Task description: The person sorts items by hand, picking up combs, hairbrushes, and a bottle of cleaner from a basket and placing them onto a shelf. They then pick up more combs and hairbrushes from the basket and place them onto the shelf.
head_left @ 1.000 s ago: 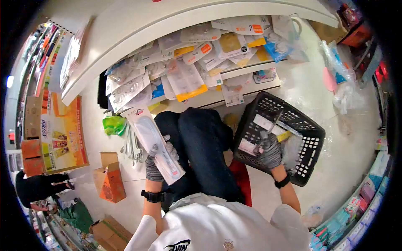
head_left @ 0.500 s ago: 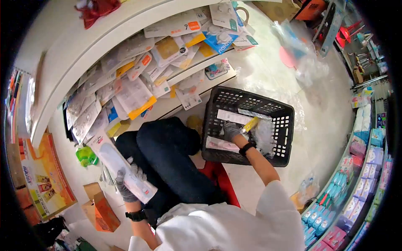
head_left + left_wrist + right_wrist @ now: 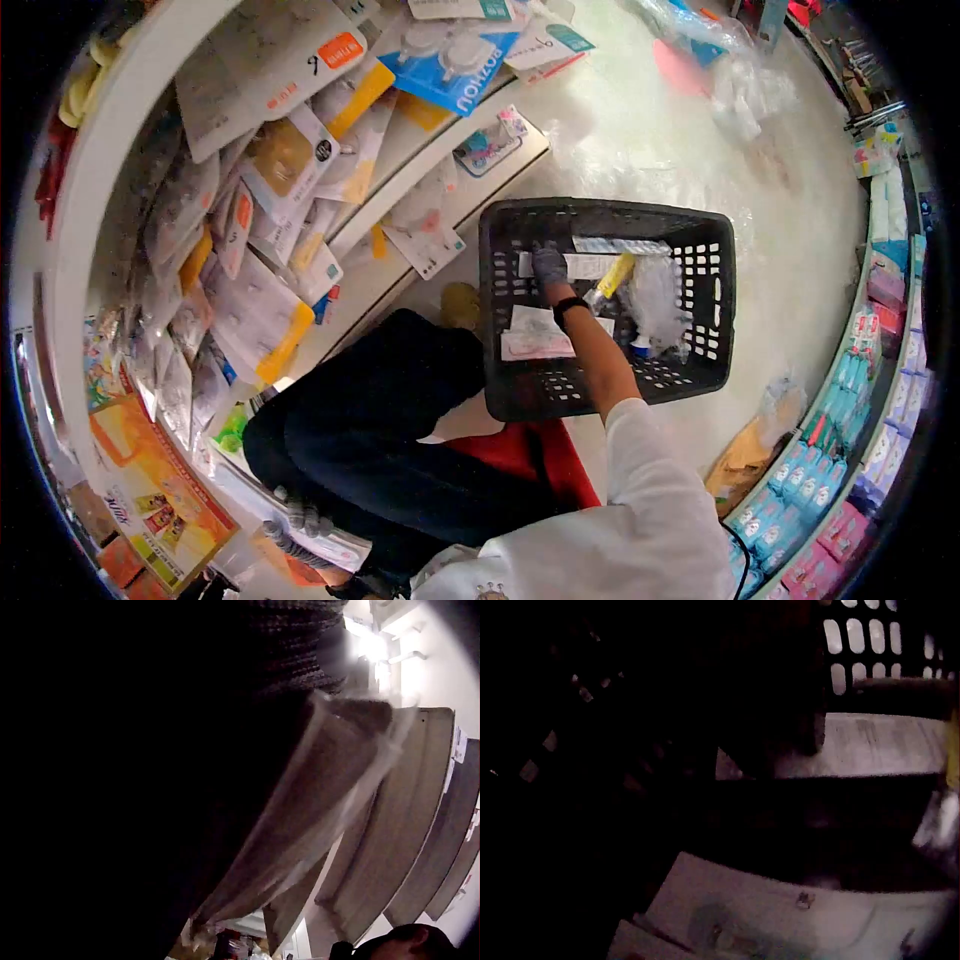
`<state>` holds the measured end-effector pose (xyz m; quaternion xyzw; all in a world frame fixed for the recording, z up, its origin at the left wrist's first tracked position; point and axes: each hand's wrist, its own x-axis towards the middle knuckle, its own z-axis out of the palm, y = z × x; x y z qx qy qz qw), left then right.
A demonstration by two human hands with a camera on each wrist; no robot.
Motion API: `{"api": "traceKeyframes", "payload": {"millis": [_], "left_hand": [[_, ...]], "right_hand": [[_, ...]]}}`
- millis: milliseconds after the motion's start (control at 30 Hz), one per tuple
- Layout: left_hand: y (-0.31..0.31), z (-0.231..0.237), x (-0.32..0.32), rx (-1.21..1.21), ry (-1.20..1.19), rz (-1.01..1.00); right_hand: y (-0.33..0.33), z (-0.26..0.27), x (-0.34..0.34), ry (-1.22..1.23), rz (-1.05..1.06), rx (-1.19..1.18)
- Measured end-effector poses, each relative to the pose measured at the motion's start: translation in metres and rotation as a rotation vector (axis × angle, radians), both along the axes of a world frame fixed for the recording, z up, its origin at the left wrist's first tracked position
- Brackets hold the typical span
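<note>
Right hand point(image 3: 549, 268) now farther across the black basket point(image 3: 510, 395) — left hand point(image 3: 308, 520) lower in head view

In the head view, your right hand point(image 3: 549, 268), at centre, was gloved in grey, as was your left hand point(image 3: 300, 535), lower left, by a whitish package point(image 3: 335, 548). Your basket point(image 3: 600, 222) was black, patterned with rows of slots; the strip point(image 3: 592, 266) inside was white. Your trousers point(image 3: 380, 430) were dark blue, your shirt point(image 3: 600, 550) white. The packet point(image 3: 450, 65), upper centre, was blue with white lettering.
</note>
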<state>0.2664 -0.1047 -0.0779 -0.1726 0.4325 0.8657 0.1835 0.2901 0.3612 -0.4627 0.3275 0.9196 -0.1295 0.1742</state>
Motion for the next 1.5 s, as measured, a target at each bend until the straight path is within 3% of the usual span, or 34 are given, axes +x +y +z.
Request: {"api": "traceKeyframes", "payload": {"millis": [100,233,300,367,433,500,533,567,633,667,733,867,900,1000,1033,1133,1200,1233,1267,1300,1367,1500], "left_hand": [[0.005,0.001,0.002,-0.011,-0.004,0.014],[0.006,0.008,0.005,0.000,0.011,0.019],[0.005,0.009,0.006,0.029,0.033,0.011],[0.001,0.008,0.005,0.122,0.059,-0.051],[0.000,0.006,0.006,0.160,0.074,-0.092],[0.001,0.008,0.007,0.133,0.089,-0.105],[0.005,0.012,0.009,0.136,0.055,-0.075],[0.007,0.013,0.010,0.165,0.031,-0.087],[0.014,0.014,0.009,0.252,-0.010,-0.196],[0.018,0.013,0.010,0.295,-0.046,-0.249],[0.026,0.012,0.011,0.322,-0.132,-0.320],[0.032,0.017,0.011,0.424,-0.120,-0.385],[0.031,0.016,0.011,0.473,-0.141,-0.390],[0.036,0.018,0.012,0.503,-0.164,-0.401],[0.038,0.019,0.013,0.508,-0.166,-0.417],[0.033,0.020,0.016,0.517,-0.192,-0.382],[0.020,0.005,0.015,0.539,-0.181,-0.367],[0.012,-0.001,0.013,0.518,-0.175,-0.342],[0.006,-0.001,0.014,0.406,-0.140,-0.304],[0.002,0.005,0.015,0.291,-0.105,-0.263],[-0.002,0.003,0.014,0.306,-0.078,-0.307],[0.011,-0.002,0.015,0.289,-0.079,-0.303]], "right_hand": [[0.000,0.029,0.005,0.082,0.124,-0.025],[-0.025,0.111,0.021,0.214,0.377,-0.066],[-0.042,0.153,0.030,0.181,0.531,0.041],[-0.060,0.182,0.060,0.115,0.726,0.325],[-0.068,0.221,0.090,0.465,0.962,0.220],[-0.078,0.258,0.117,0.718,1.060,0.449],[-0.088,0.286,0.125,0.671,1.061,0.349],[-0.094,0.306,0.124,0.804,1.073,0.222],[-0.105,0.314,0.130,0.904,1.139,0.225],[-0.115,0.322,0.131,0.914,1.047,0.214],[-0.125,0.290,0.148,0.821,0.885,0.513],[-0.150,0.340,0.131,0.921,0.967,0.161],[-0.162,0.360,0.133,0.934,0.839,0.027],[-0.177,0.357,0.135,0.936,0.950,-0.130],[-0.184,0.365,0.131,1.035,1.142,-0.010],[-0.175,0.344,0.124,0.843,0.883,0.414],[-0.161,0.350,0.116,0.618,0.889,0.795],[-0.149,0.346,0.114,0.450,0.788,0.424],[-0.133,0.341,0.116,0.563,0.774,0.361],[-0.125,0.335,0.123,0.549,0.663,0.377],[-0.097,0.320,0.135,0.431,0.668,0.462],[-0.066,0.271,0.131,0.023,0.512,0.352]]}}
